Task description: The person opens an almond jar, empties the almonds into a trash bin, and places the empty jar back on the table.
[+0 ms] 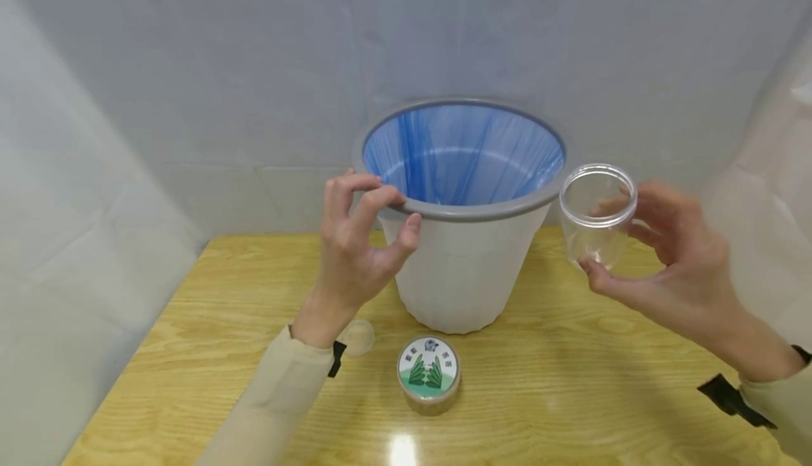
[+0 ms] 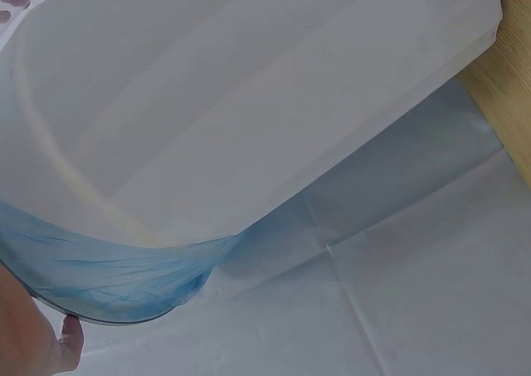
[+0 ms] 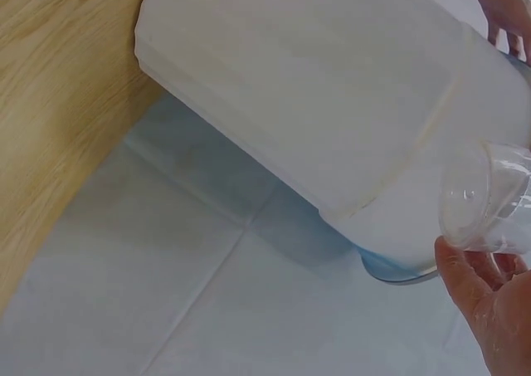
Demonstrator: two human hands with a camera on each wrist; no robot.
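Two hands: right grips clear round jar, left pinches bin's smooth grey rim.

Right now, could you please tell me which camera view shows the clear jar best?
The head view: the whole clear jar shows there, open mouth up, held by the right hand beside the bin. The right wrist view catches only part of it at the frame's edge. The left wrist view does not show it.
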